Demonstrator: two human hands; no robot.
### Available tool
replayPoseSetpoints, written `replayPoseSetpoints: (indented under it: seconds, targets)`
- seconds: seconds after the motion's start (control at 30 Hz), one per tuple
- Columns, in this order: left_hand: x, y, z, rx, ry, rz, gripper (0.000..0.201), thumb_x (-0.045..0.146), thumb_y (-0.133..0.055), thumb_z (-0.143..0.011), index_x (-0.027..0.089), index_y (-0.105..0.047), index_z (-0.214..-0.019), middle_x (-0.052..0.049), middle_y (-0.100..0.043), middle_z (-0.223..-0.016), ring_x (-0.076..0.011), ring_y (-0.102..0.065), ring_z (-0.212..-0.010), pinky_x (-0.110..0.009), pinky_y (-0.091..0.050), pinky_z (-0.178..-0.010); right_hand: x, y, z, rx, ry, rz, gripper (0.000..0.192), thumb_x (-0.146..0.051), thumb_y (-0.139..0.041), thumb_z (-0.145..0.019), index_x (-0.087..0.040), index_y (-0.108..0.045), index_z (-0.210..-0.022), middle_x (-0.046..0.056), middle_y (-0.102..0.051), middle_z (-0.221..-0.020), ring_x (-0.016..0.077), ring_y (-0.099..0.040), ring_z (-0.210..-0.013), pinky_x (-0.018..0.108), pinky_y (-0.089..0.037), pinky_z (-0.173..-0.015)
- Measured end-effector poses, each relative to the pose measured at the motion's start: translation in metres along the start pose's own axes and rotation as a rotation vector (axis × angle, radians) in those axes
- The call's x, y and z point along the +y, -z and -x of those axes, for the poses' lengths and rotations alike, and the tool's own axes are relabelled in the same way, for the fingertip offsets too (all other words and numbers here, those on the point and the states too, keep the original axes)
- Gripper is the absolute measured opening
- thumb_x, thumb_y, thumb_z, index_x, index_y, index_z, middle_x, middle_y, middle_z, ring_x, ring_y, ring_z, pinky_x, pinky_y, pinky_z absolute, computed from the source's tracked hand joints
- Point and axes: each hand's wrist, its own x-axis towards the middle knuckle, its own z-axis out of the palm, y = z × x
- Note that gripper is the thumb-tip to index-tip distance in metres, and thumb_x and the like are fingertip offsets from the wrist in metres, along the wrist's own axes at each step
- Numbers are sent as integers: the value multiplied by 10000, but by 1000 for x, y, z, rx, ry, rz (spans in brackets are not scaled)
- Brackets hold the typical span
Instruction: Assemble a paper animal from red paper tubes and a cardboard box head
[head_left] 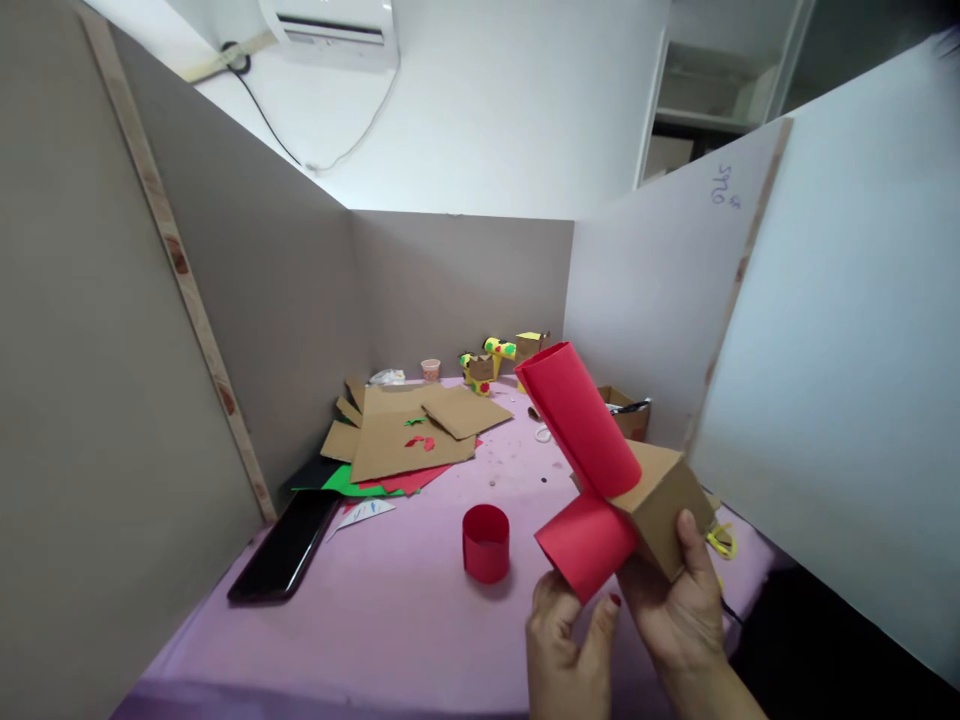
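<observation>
At 4 o'clock above the bench (390,600), right hand (675,610) grips cardboard box (664,500); left hand (566,640) pinches red paper (581,450) half-wrapped on it; red ring (486,542) finished.

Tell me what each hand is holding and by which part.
The right hand grips the cardboard box by its lower end, thumb along its side. The left hand pinches the lower edge of the red paper folded over the box.
</observation>
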Motion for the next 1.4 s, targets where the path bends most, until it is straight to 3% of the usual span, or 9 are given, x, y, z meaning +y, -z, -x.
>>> replayPoseSetpoints:
  seconds: [0.2,0.4,0.73,0.9,1.0,1.07,1.17,1.27,1.4]
  targets:
    - [-8,4,0,27,-134,-143,251,336,-550,-827,269,-692,-1024,-47,-707,-995,-232,-635,-915,-331,-491,-818,-2,-10,13,51,-90,-193,387,-396,-552,-839,-332,-555,-1220,-66,-742,-931,183,-655,-937,352,-506,-904]
    - [-12,0,3,93,-215,-122,270,311,-505,-857,199,-703,-1002,-65,-716,-890,-200,-644,-830,-269,-486,-722,-6,-16,20,69,-117,-294,384,-336,-600,-828,-253,-577,-1203,-45,-755,-809,133,-684,-694,259,-563,-674]
    - [-27,-4,6,140,-277,-188,242,289,-540,-821,211,-725,-956,-81,-725,-836,-237,-657,-839,-298,-498,-735,-3,-14,20,95,-158,-307,393,-361,-603,-828,-264,-572,-1208,-34,-755,-823,138,-690,-687,248,-567,-623]
    - [-6,-4,9,155,-148,-10,268,419,-633,-737,221,-757,-869,-100,-734,-893,-291,-642,-914,-344,-493,-809,-6,-15,20,126,-191,-316,379,-353,-564,-846,-250,-575,-1211,-29,-753,-795,140,-677,-659,259,-555,-629]
    - [15,1,8,190,110,324,472,587,-668,-633,176,-756,-848,-124,-728,-927,-333,-618,-982,-384,-467,-896,-7,-15,20,98,-168,-329,408,-374,-564,-834,-260,-562,-1225,-32,-749,-878,144,-673,-724,264,-549,-660]
    - [27,5,3,205,278,495,590,664,-555,-695,146,-734,-915,-133,-726,-921,-319,-628,-982,-398,-470,-902,-8,-14,22,68,-125,-327,429,-386,-587,-816,-288,-550,-1232,-51,-741,-929,144,-669,-758,259,-547,-671]
    - [39,7,-5,205,444,759,530,572,-618,-713,108,-709,-951,-140,-723,-924,-292,-631,-999,-394,-451,-938,-7,-13,24,50,-101,-314,418,-392,-588,-816,-308,-553,-1224,-68,-740,-931,141,-667,-741,260,-551,-667]
    - [42,6,-7,175,491,924,434,460,-749,-628,90,-723,-853,-139,-731,-850,-299,-621,-1015,-391,-430,-961,-7,-12,27,43,-109,-306,393,-406,-571,-825,-299,-571,-1203,-62,-745,-909,145,-669,-702,270,-558,-642]
    - [34,3,-3,113,491,931,453,483,-724,-653,82,-723,-864,-148,-730,-839,-308,-613,-1028,-405,-423,-961,-9,-13,27,55,-115,-313,371,-406,-554,-837,-286,-585,-1187,-56,-752,-857,150,-670,-644,280,-557,-612]
